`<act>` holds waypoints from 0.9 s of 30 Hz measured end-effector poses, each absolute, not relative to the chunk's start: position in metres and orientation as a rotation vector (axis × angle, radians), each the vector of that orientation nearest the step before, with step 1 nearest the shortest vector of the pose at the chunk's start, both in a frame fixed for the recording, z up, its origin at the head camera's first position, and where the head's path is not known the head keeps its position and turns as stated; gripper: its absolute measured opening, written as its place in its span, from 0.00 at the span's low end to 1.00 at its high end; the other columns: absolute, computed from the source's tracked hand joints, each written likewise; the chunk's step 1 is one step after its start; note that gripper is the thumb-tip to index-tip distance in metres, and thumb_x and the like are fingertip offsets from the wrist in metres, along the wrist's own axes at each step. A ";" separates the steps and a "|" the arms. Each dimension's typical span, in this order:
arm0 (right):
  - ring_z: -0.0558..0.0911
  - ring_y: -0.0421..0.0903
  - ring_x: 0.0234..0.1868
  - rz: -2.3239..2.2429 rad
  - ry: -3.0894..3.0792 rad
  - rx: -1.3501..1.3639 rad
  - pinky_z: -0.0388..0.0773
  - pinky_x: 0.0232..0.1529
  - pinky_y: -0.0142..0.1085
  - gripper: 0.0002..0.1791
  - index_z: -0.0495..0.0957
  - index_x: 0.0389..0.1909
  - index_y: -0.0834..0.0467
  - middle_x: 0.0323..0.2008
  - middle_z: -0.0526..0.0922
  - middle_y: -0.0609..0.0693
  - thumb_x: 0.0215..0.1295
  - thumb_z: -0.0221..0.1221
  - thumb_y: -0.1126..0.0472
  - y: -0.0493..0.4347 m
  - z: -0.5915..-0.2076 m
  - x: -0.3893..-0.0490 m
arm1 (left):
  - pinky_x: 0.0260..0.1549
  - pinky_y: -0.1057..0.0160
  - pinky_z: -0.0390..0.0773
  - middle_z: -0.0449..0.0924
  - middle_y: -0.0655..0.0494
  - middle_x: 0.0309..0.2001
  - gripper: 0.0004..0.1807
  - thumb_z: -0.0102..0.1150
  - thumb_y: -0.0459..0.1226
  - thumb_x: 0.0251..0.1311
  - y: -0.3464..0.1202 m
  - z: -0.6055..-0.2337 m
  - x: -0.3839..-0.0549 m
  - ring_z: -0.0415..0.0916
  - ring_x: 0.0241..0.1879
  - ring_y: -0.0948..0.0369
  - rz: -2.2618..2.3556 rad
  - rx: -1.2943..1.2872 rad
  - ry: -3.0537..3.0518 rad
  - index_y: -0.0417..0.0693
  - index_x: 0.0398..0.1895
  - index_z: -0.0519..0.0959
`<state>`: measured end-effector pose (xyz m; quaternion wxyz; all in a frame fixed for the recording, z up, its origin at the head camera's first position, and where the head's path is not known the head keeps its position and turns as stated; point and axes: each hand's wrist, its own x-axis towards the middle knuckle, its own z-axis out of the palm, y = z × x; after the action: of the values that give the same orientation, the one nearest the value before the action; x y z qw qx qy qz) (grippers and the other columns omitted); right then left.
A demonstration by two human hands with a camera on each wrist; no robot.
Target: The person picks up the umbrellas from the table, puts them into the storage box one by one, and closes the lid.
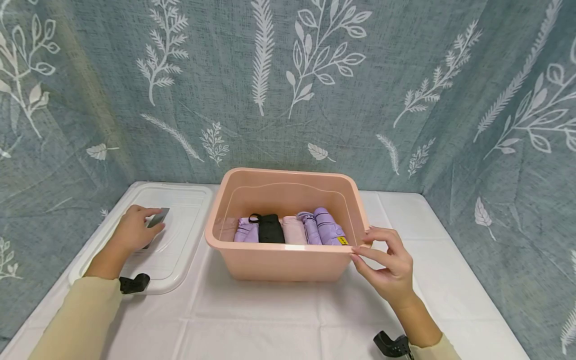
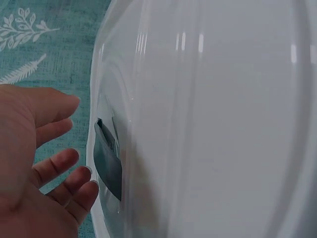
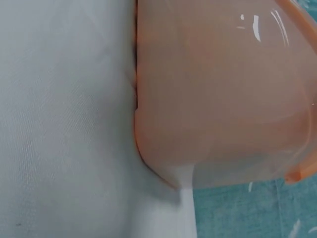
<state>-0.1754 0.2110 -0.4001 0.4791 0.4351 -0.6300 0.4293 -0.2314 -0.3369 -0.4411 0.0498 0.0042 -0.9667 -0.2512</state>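
My left hand [image 1: 135, 229] hovers over a white plastic lid [image 1: 186, 240], thumb and index finger spread beside a thin grey folded piece [image 1: 158, 218]. In the left wrist view a gap shows between the loosely bent fingers [image 2: 64, 163] and that grey piece [image 2: 108, 161]; its exact kind cannot be told. My right hand [image 1: 390, 265] pinches the front right corner of a peach plastic bin [image 1: 288, 264] by its rim. Inside the bin lie a row of compact bundles, apparently folded umbrellas: lilac ones [image 1: 327, 227], a black one [image 1: 271, 230] and a pale pink one [image 1: 294, 231].
A white cloth covers the table [image 1: 252, 320]. Blue-green curtains [image 1: 288, 100] with white leaf prints hang behind and on both sides. The bin's side wall [image 3: 223, 89] fills much of the right wrist view, where no hand shows. Black cameras [image 1: 135, 283] are strapped to the wrists.
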 end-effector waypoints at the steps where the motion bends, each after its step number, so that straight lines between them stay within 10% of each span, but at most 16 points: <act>1: 0.81 0.58 0.46 1.032 -1.533 1.061 0.80 0.61 0.38 0.10 0.89 0.28 0.65 0.34 0.81 0.66 0.60 0.73 0.61 0.211 -0.400 -0.176 | 0.42 0.36 0.76 0.63 0.21 0.55 0.29 0.58 0.37 0.69 -0.337 -0.441 -0.231 0.70 0.49 0.32 -0.753 0.013 -2.947 0.24 0.65 0.70; 27: 0.82 0.61 0.38 0.832 -1.617 0.986 0.82 0.61 0.37 0.15 0.89 0.27 0.65 0.29 0.81 0.64 0.65 0.70 0.55 0.213 -0.398 -0.171 | 0.46 0.34 0.76 0.71 0.20 0.47 0.29 0.58 0.35 0.64 -0.341 -0.439 -0.233 0.74 0.46 0.32 -0.591 -0.035 -3.033 0.19 0.62 0.69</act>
<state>-0.1707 0.2128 -0.3982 0.5111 0.4096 -0.6720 0.3457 -0.2333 -0.3406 -0.4385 0.0254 -0.0114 -0.9812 -0.1912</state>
